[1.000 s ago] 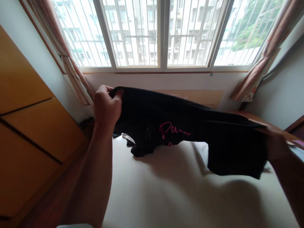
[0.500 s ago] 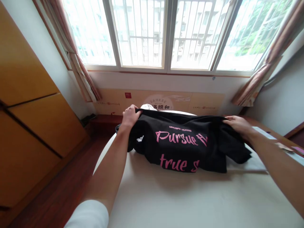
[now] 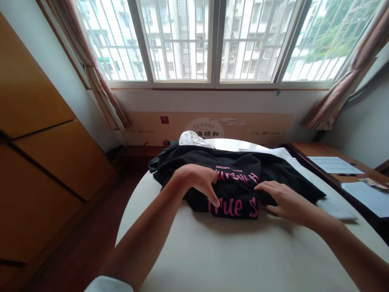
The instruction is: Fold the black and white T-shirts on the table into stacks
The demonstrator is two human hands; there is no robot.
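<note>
A black T-shirt (image 3: 234,159) with pink lettering lies across the white round table (image 3: 243,251), part of it doubled over with wrinkles. Over its left half is my left hand (image 3: 200,180), thumb apart from the fingers and nothing gripped. My right hand (image 3: 281,200) is at the right end of the lettering, fingers stretched out and the thumb apart, near or touching the cloth. Both hands partly cover the words.
White cloth (image 3: 193,138) is bunched behind the shirt, and dark cloth lies at its left. More folded white cloth (image 3: 340,211) is at the right. A brown desk (image 3: 331,152) bears papers (image 3: 334,165). A wooden cabinet (image 3: 45,182) stands left; a barred window (image 3: 182,44) is ahead.
Both hands have let go of the shirt's far edge and come nearer and inward over the lettering. The shirt, held up before, now lies down on the table.
</note>
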